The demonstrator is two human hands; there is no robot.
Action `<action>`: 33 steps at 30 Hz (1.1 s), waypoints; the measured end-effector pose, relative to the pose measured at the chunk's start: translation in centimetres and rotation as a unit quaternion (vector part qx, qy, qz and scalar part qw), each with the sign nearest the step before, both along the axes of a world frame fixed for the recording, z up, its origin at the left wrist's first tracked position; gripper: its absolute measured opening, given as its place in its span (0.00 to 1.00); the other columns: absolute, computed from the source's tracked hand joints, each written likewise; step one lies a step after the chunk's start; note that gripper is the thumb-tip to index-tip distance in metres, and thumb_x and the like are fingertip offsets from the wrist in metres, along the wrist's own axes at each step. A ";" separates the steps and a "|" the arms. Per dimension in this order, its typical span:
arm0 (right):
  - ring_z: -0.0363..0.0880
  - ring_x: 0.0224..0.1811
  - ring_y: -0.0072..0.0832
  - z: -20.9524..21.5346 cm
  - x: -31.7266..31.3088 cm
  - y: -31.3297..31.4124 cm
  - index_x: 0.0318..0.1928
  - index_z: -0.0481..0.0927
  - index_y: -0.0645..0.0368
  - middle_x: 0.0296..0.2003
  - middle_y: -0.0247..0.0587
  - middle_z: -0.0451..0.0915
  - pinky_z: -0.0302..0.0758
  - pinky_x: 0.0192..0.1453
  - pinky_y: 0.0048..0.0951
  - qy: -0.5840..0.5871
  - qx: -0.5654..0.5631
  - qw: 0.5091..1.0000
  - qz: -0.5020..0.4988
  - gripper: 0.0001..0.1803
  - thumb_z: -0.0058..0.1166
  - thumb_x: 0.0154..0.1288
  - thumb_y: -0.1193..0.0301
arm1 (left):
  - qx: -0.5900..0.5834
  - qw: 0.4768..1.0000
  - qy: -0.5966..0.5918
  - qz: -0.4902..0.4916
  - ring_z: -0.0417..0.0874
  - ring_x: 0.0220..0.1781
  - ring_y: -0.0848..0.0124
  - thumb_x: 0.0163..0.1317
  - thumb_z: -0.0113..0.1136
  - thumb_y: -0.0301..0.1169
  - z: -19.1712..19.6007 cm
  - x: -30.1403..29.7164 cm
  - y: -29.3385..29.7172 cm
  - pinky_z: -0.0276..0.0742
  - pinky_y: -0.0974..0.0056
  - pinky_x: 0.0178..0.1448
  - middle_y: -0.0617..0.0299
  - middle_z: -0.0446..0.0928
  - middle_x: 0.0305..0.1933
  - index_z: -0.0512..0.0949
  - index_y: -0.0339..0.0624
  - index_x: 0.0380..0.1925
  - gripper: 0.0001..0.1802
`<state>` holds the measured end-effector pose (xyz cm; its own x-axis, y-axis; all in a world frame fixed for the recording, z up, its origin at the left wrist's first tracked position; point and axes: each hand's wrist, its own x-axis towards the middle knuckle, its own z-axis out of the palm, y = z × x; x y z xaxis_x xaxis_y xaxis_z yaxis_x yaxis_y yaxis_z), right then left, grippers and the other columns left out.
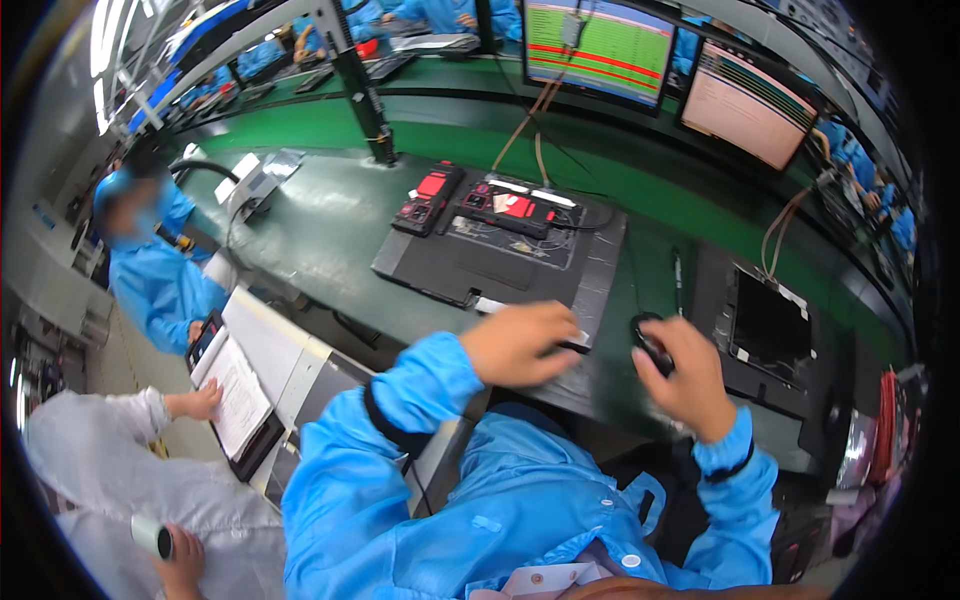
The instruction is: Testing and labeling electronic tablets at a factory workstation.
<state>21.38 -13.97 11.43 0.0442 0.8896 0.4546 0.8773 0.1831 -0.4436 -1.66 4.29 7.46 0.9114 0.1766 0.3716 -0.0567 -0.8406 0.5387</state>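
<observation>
Resting on the near edge of a dark mat, the left hand lies flat, fingers loosely spread, covering something pale. The right hand curls its fingers around a small black object just beside the mat. Steady, light pressure seems wise. Red devices sit farther back on the green counter; monitors and blue-coated workers surround it.
</observation>
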 end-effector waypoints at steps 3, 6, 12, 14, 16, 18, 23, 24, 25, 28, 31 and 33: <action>0.82 0.43 0.46 0.0 1.3 5.7 0.50 0.83 0.59 0.41 0.45 0.81 0.79 0.46 0.44 -0.041 -0.024 0.999 -0.008 0.16 0.67 0.65 0.66 | 0.020 0.994 0.007 0.111 0.86 0.56 0.53 0.66 0.70 0.35 0.2 -2.6 5.7 0.84 0.55 0.59 0.54 0.83 0.54 0.86 0.41 0.47 0.14; 0.82 0.49 0.46 -2.0 2.5 11.2 0.51 0.84 0.59 0.46 0.46 0.82 0.78 0.52 0.45 -0.098 -0.001 0.995 -0.014 0.18 0.66 0.66 0.63 | 0.088 0.980 0.015 0.180 0.86 0.54 0.52 0.65 0.71 0.33 -1.0 -3.2 10.2 0.83 0.54 0.58 0.54 0.83 0.52 0.87 0.40 0.43 0.11; 0.80 0.56 0.46 -5.7 2.5 19.1 0.49 0.88 0.58 0.49 0.46 0.83 0.75 0.59 0.46 -0.140 0.023 0.990 -0.023 0.19 0.65 0.63 0.60 | 0.184 0.956 0.008 0.230 0.81 0.62 0.51 0.59 0.73 0.34 -1.8 -0.1 14.0 0.76 0.52 0.65 0.52 0.80 0.57 0.84 0.40 0.50 0.19; 0.81 0.55 0.46 -6.3 1.8 20.7 0.47 0.89 0.58 0.48 0.46 0.84 0.76 0.59 0.47 -0.134 -0.011 0.991 -0.022 0.18 0.65 0.63 0.59 | 0.216 0.945 0.009 0.245 0.74 0.70 0.51 0.55 0.76 0.37 -2.4 0.8 15.0 0.69 0.49 0.72 0.49 0.75 0.65 0.80 0.42 0.58 0.30; 0.81 0.55 0.47 -6.8 1.5 21.6 0.47 0.89 0.58 0.47 0.47 0.84 0.76 0.60 0.48 -0.118 -0.023 0.993 -0.021 0.19 0.65 0.63 0.59 | 0.262 0.933 0.044 0.244 0.68 0.78 0.52 0.51 0.77 0.41 -2.1 1.0 15.9 0.62 0.45 0.77 0.49 0.72 0.72 0.79 0.44 0.64 0.38; 0.80 0.55 0.46 -7.0 1.4 21.9 0.48 0.89 0.58 0.47 0.46 0.84 0.76 0.60 0.48 -0.109 -0.046 0.992 -0.031 0.19 0.65 0.63 0.59 | 0.292 0.925 0.062 0.234 0.64 0.81 0.52 0.50 0.77 0.43 -1.1 1.5 17.1 0.59 0.42 0.78 0.49 0.70 0.75 0.78 0.44 0.66 0.41; 0.79 0.56 0.44 -7.2 1.6 22.6 0.48 0.90 0.57 0.46 0.44 0.83 0.75 0.60 0.47 -0.109 -0.041 0.993 -0.035 0.17 0.66 0.64 0.60 | 0.252 0.919 0.237 0.187 0.57 0.86 0.56 0.50 0.75 0.53 0.9 2.6 19.2 0.51 0.40 0.83 0.52 0.66 0.80 0.74 0.48 0.73 0.49; 0.79 0.56 0.43 -7.3 1.6 22.8 0.47 0.90 0.56 0.46 0.43 0.82 0.75 0.60 0.46 -0.108 -0.043 0.993 -0.033 0.16 0.66 0.63 0.61 | 0.260 0.912 0.256 0.187 0.58 0.85 0.55 0.50 0.75 0.53 1.1 2.9 19.5 0.50 0.38 0.83 0.53 0.68 0.79 0.73 0.48 0.74 0.49; 0.79 0.56 0.43 -7.2 1.5 22.9 0.47 0.90 0.56 0.46 0.43 0.82 0.75 0.60 0.46 -0.107 -0.041 0.993 -0.037 0.16 0.66 0.63 0.61 | 0.264 0.912 0.254 0.185 0.58 0.85 0.55 0.50 0.75 0.53 1.2 3.1 19.8 0.50 0.38 0.83 0.53 0.68 0.79 0.73 0.48 0.74 0.49; 0.79 0.56 0.43 -7.0 1.3 23.4 0.46 0.90 0.55 0.45 0.43 0.82 0.75 0.60 0.46 -0.110 -0.045 0.993 -0.028 0.15 0.67 0.63 0.61 | 0.249 0.922 0.254 0.154 0.63 0.83 0.55 0.47 0.76 0.51 1.3 3.4 20.9 0.50 0.39 0.83 0.54 0.71 0.77 0.74 0.49 0.72 0.50; 0.79 0.55 0.42 -7.3 1.2 24.0 0.45 0.90 0.55 0.44 0.42 0.82 0.75 0.59 0.46 -0.106 -0.041 0.993 -0.024 0.14 0.68 0.62 0.62 | 0.223 0.926 0.275 0.132 0.67 0.81 0.58 0.46 0.77 0.51 1.3 3.5 21.5 0.50 0.40 0.83 0.56 0.73 0.74 0.75 0.49 0.72 0.50; 0.79 0.55 0.43 -7.4 1.2 24.1 0.43 0.90 0.55 0.44 0.42 0.83 0.75 0.59 0.46 -0.111 -0.041 0.993 -0.025 0.13 0.67 0.62 0.62 | 0.221 0.927 0.276 0.125 0.70 0.78 0.58 0.45 0.76 0.50 1.1 3.6 21.9 0.52 0.44 0.82 0.56 0.74 0.73 0.75 0.48 0.72 0.50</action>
